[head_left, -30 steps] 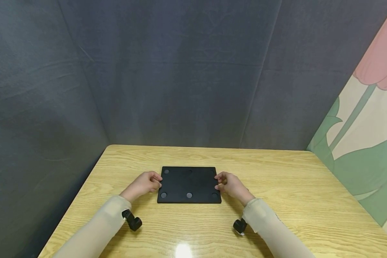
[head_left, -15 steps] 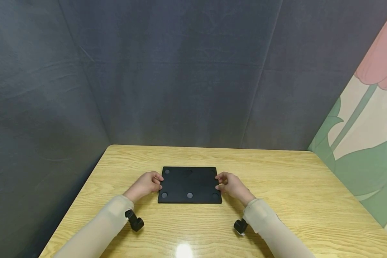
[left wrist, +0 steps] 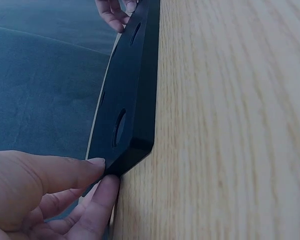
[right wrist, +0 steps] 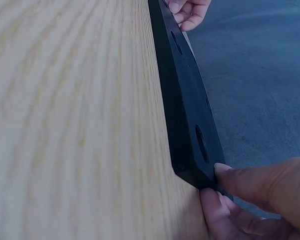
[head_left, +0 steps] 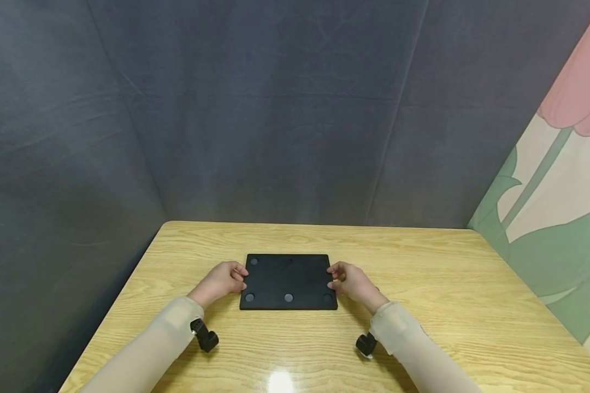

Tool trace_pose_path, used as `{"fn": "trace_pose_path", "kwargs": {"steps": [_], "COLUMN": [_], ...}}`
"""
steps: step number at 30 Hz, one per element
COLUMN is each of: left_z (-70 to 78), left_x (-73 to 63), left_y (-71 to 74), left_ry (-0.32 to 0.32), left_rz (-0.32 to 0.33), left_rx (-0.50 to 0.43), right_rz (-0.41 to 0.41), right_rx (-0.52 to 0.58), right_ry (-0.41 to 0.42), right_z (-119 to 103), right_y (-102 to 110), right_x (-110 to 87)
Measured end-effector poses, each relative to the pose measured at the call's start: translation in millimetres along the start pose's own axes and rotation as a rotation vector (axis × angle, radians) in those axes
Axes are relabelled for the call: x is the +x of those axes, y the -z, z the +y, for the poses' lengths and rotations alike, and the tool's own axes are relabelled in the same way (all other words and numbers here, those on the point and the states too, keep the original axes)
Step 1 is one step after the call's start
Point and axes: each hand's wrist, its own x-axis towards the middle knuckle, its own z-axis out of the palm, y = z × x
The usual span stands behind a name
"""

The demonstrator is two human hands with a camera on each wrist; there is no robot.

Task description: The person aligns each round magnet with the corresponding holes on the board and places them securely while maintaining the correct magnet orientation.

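Observation:
A flat black rectangular board (head_left: pixel 288 278) lies on the wooden table in the head view, with several shallow round recesses along its front and back edges. My left hand (head_left: pixel 221 284) pinches its left edge, the thumb (left wrist: pixel 85 170) on the upper face and a finger against the side. At the opposite end, my right hand (head_left: pixel 354 284) grips the right edge the same way; the right wrist view shows its thumb (right wrist: pixel 244 180) over the top face and a finger at the side. Both wrist views show the board's thick front side close against the tabletop.
The light wooden table (head_left: pixel 447 295) extends around the board, with its back edge near a dark grey cloth (head_left: pixel 285 120). On the right is a wall painted with a pink flower (head_left: pixel 577 103) and green leaves. A small black camera (head_left: pixel 207 338) sits at my left wrist.
My left hand and forearm have shifted very slightly right, onto the board's left edge. The board and my right hand stay in place.

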Motion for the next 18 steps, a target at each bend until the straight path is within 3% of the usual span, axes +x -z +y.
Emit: {"fn": "trace_pose_path", "kwargs": {"steps": [10,18], "left_z": [3.7,4.0], "left_x": [-1.8,1.0], "left_y": [2.1,-0.1], "left_ry": [0.053,0.061], "left_rz": [-0.018,-0.012], "left_rx": [-0.013,-0.017], "right_rz": [0.005,-0.002], "right_rx": [-0.011,0.051], "right_ry": [0.025,0.038], "right_z": [0.8,-1.0], "right_y": [-1.9,7.8], "right_x": [-0.4,-7.7]}}
